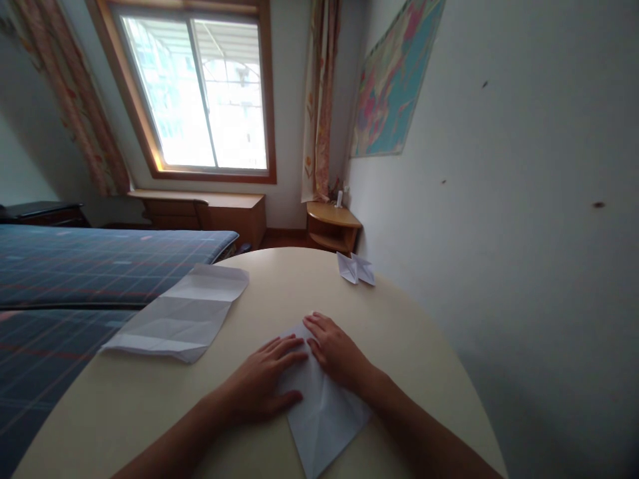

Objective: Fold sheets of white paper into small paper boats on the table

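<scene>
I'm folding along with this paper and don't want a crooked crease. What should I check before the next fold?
1. The left hand lies flat on the white sheet: ok.
2. The right hand presses the sheet's far part: ok.
3. Edges lined up under the hands: cannot tell, they are hidden.
4. Bare table around the sheet: ok.
5. The creased sheet lies fully on the table: not ok, it overhangs the left edge.
6. The folded paper figure sits apart from both hands: ok.
</scene>
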The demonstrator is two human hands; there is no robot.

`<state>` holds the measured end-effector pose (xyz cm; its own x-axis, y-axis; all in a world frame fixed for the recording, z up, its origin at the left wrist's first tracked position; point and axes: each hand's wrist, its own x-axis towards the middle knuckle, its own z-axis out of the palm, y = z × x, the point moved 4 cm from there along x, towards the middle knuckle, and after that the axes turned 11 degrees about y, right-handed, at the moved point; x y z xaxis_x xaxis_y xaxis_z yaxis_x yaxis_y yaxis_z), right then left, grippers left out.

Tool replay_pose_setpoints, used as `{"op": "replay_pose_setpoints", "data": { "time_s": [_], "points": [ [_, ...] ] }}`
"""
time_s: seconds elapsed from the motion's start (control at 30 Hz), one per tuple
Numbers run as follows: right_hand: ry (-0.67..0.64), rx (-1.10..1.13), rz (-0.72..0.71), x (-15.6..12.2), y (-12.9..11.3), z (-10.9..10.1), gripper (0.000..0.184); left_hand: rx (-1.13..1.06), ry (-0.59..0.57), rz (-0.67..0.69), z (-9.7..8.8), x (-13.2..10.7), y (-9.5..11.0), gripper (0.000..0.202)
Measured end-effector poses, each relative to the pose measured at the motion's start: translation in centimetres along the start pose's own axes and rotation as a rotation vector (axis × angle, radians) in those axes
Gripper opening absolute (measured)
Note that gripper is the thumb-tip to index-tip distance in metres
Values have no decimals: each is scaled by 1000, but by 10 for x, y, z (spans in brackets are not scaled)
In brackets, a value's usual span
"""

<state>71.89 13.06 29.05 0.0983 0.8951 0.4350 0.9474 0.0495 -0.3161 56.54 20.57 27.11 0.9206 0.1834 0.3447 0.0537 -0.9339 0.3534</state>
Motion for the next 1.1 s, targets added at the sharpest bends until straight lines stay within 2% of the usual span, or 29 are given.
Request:
{"op": "replay_pose_setpoints", "data": {
  "time_s": [0.1,0.23,0.33,0.43,0.5,0.6,0.73,0.83,0.93,1.03,1.1],
  "points": [
    [-103,-115,-29,-7,-3,4,45,4,15,-12,-1,0,0,67],
    [-189,-158,41,-12,12,2,52,32,3,-31,0,-1,0,69],
    [-169,-170,47,-10,15,1,52,51,17,-48,2,0,0,69],
    [-129,-149,-53,-9,1,8,50,54,49,-64,2,1,0,64],
    [-156,-101,-91,-9,-9,16,51,44,73,-69,1,1,0,64],
    [-205,-66,-48,-9,-10,25,55,48,90,-91,1,0,-1,64],
    [-238,-80,34,-5,7,23,60,91,61,-127,5,-1,-5,61],
    [-142,-128,34,-2,8,16,58,120,55,-146,8,-1,-8,65],
    [-67,-91,-39,-2,-8,15,52,158,74,-174,11,-1,-13,66],
    [-132,40,-63,-5,-21,24,52,190,114,-197,14,-2,-18,61],
    [-171,72,-47,-6,-20,30,54,200,122,-199,15,-3,-20,60]
  ]
}}
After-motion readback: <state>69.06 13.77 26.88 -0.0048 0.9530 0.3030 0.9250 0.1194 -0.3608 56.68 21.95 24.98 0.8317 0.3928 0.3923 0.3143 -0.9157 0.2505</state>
